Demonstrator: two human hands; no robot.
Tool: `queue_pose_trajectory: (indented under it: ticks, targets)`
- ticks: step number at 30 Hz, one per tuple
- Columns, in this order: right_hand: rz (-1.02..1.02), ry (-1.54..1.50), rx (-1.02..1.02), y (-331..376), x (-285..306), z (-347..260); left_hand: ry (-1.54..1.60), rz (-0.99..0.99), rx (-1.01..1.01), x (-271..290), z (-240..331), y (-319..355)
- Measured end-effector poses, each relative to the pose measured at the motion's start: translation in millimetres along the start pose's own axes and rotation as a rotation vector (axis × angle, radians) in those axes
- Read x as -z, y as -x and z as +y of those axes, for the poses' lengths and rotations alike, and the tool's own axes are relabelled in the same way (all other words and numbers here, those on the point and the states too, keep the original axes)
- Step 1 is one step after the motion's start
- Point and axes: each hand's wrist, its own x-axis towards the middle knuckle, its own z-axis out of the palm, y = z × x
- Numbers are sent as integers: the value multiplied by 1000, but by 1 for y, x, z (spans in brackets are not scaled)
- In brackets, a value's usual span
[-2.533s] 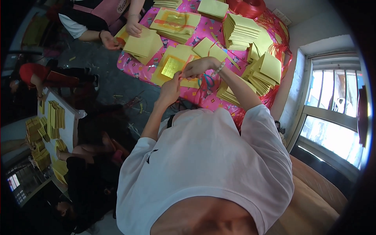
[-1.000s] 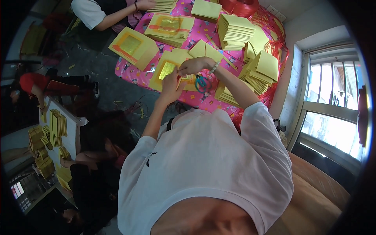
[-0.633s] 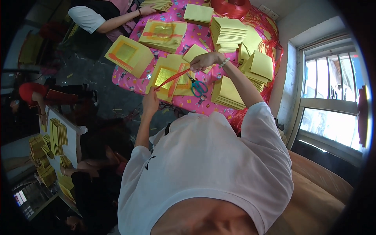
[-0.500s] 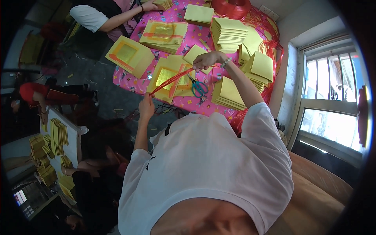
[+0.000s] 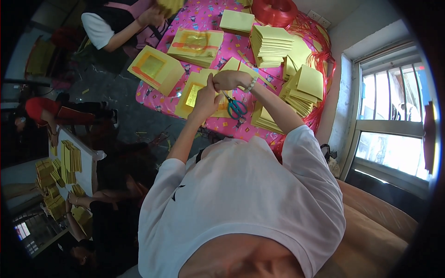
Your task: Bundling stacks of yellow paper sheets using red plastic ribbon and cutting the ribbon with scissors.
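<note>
My left hand (image 5: 206, 100) and my right hand (image 5: 228, 80) meet over a yellow paper stack with a gold square (image 5: 192, 96). Both have their fingers closed on a red ribbon, which they now mostly hide; a thin red line (image 5: 239, 66) shows just beyond the right hand. A beaded bracelet (image 5: 252, 84) circles my right wrist. Teal-handled scissors (image 5: 237, 109) lie close below the hands, blades partly covered by them. Right of the scissors, a yellow paper stack (image 5: 265, 119) is partly behind my right forearm.
Yellow paper stacks (image 5: 271, 44) stand on the pink patterned tablecloth (image 5: 162, 95). A red ribbon coil (image 5: 274, 11) and loose red strands (image 5: 320, 58) lie at the far right. Across the table, another person's hand (image 5: 151, 17) holds yellow paper. At left, people work at a white table (image 5: 85, 160).
My hands have come together: the left moved up and right, the right slightly left and down. The ribbon stretched between them is now mostly hidden. The person across lifted yellow paper.
</note>
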Motion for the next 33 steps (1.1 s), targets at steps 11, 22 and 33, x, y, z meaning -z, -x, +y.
queue_pose_trajectory:
  ticks: [11,22,33]
  targets:
    - [75,-250,-153,35,36,49,-224,54,154,-4,12,-3]
    - [522,-473,-67,32,11,60,351,284,207,-14,-17,-28]
    - [996,-1562,-60,-9,-21,13,279,371,141,-26,15,-40]
